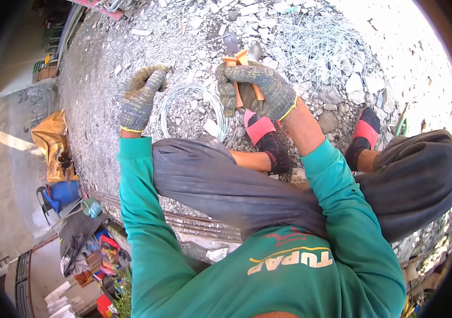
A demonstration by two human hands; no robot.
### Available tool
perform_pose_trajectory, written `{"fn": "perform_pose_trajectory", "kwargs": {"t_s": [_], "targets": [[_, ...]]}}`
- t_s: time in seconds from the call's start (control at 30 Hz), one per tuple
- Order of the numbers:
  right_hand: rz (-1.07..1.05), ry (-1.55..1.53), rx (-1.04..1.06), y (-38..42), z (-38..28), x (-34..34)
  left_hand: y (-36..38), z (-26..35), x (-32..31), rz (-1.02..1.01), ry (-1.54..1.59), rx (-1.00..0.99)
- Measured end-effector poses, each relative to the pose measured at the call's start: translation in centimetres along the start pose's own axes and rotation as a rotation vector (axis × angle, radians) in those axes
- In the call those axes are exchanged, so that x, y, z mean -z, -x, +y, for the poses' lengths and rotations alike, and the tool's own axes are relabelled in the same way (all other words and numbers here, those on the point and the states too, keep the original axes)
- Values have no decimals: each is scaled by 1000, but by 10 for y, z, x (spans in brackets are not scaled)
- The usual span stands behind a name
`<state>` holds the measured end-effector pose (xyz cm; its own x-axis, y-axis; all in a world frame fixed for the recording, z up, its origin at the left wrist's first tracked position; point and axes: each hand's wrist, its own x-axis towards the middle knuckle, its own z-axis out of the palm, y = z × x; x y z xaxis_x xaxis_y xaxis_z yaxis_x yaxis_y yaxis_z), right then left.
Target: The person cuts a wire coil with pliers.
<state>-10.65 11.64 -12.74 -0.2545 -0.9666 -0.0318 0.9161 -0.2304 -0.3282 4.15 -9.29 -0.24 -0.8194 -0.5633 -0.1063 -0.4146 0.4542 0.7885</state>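
My left hand (pixel 144 95), in a grey knitted glove, is held out over the gravel with thumb and fingers pinched together. Whether a thin wire is between them I cannot make out. My right hand (pixel 268 87), gloved the same way, is wrapped around pliers with orange handles (pixel 240 95). The flared handle ends point away from me; the jaws are hidden. Between the hands, on the ground, lies a coil of thin silvery wire (pixel 165 114). Beyond my right hand spreads a tangled heap of wire pieces (pixel 324 47).
My feet in dark and red socks (pixel 366 130) rest on rubble. Grey stones (pixel 329 122) lie between them. Steel bars (pixel 199 225) run beside my leg. On the left are a brown sack (pixel 51 143), a blue container (pixel 64 193) and mixed clutter.
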Motion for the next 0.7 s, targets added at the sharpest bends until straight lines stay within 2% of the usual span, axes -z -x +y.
{"fn": "perform_pose_trajectory", "kwargs": {"t_s": [0.03, 0.1, 0.13, 0.17, 0.23, 0.3, 0.37, 0.43, 0.47, 0.5, 0.53, 0.57, 0.6, 0.63, 0.7], "targets": [[11, 4, 6, -4, -7, 4, 0, 2, -2, 87, -54, 36], [398, 1424, 162, -6, -25, 18, 1, 8, -11, 210, -151, 31], [515, 1745, 357, -5, -29, 32, 2, 7, -13, 212, -200, 24], [537, 1756, 352, -5, -37, 46, 0, 7, -14, 219, -252, 11], [815, 1834, 309, -7, -58, 76, 2, 12, -18, 213, -232, 4], [958, 1838, 306, -3, -80, 113, 3, 14, -20, 212, -220, 10], [1008, 1821, 325, 6, -89, 145, 3, 16, -19, 173, -273, 39], [1141, 1722, 139, 13, -91, 154, 0, 20, -23, 187, -259, 37], [1080, 1676, 1, 7, -87, 170, -1, 21, -24, 182, -275, 30], [1001, 1369, -18, 2, -71, 174, -3, 22, -26, 176, -292, 24], [908, 1193, -10, 1, -52, 155, -5, 23, -28, 175, -294, 23], [822, 1310, -12, -5, -37, 132, -9, 24, -29, 157, -255, 15], [735, 1444, 119, -7, -17, 105, -11, 25, -28, 144, -223, 11], [582, 1233, 79, -9, -3, 76, -14, 26, -27, 158, -242, 18], [443, 1277, 63, -7, 12, 17, -18, 29, -32, 104, -250, -10]]}}
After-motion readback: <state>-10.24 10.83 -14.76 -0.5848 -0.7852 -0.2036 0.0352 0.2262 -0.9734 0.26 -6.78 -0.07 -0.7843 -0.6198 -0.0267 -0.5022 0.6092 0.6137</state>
